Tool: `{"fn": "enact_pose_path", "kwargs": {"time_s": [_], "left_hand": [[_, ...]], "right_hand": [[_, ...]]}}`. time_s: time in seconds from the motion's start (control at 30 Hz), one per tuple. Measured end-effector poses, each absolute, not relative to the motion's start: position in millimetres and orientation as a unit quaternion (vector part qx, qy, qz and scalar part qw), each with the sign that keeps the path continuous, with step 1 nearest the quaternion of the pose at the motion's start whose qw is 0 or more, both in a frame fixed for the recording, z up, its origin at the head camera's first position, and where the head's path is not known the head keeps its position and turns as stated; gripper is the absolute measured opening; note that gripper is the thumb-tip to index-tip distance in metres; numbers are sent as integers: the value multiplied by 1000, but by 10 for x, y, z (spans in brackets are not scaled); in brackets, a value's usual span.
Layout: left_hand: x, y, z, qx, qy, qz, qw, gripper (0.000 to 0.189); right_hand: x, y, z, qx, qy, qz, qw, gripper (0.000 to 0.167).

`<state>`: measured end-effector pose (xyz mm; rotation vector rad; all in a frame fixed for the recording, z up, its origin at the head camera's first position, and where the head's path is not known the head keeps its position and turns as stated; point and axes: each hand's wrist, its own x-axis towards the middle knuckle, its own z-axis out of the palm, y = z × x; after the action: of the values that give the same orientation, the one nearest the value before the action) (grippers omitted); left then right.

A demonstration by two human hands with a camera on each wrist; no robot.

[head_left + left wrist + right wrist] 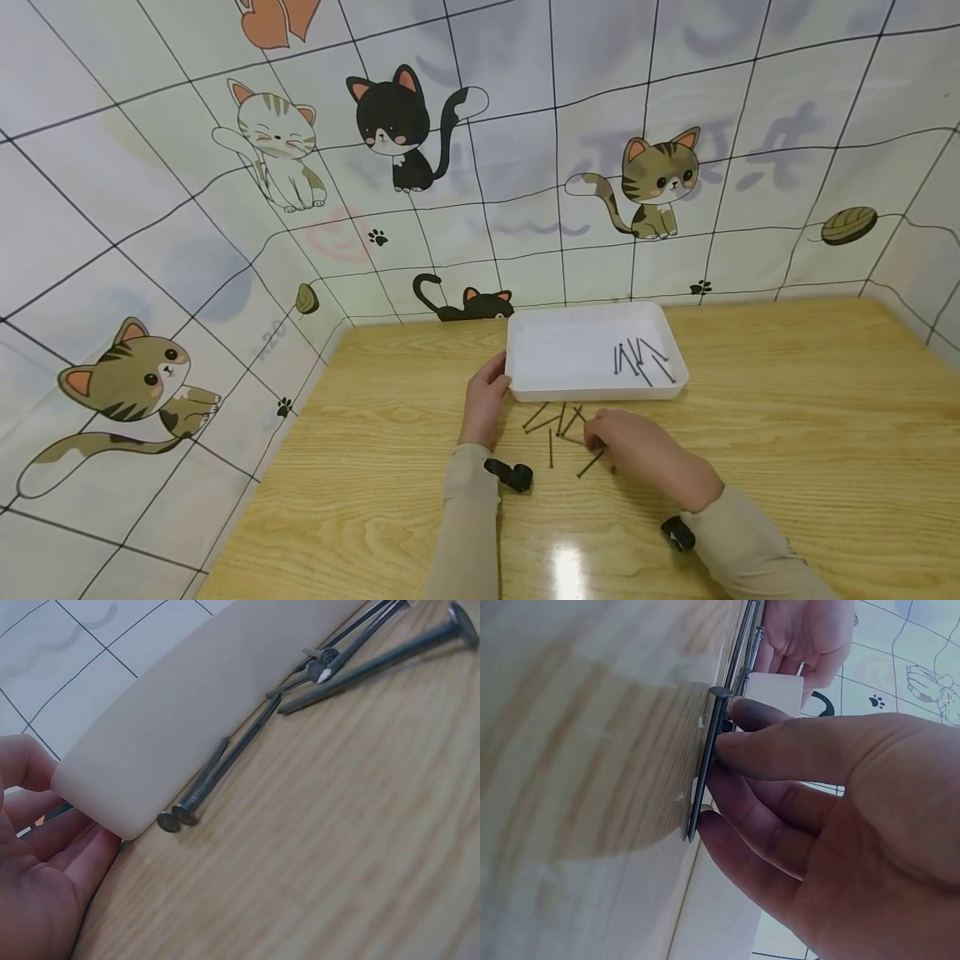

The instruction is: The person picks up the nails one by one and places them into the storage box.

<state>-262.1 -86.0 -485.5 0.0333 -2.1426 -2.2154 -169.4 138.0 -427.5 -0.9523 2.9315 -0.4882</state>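
Note:
A white rectangular tray (558, 354) stands on the table, with several dark nails (617, 361) lying in its right half. My left hand (486, 404) holds the tray's near left corner, its thumb against the wall and the other fingers round the side. Loose nails (551, 448) lie scattered in front of the tray; two lie side by side near its wall in the left wrist view. Low over these, my right hand (648, 457) pinches a nail (727, 726) between thumb and index finger, mostly hidden by the fingertips. Another nail (706, 761) lies right beside those fingers.
The light wood table (810, 417) extends to both sides of the tray. Behind it and at the left hangs a white gridded sheet (525, 150) printed with cartoon cats. Each wrist wears a small black camera.

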Motion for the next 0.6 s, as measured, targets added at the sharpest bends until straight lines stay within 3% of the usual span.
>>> {"fn": "enact_pose_path", "kwargs": {"time_s": [0.6], "left_hand": [[-2617,-863,-4859,15,-703,-710,33,49]], "right_hand": [[-1705,1356,-4283,-277,948,-153,38,16]]}}
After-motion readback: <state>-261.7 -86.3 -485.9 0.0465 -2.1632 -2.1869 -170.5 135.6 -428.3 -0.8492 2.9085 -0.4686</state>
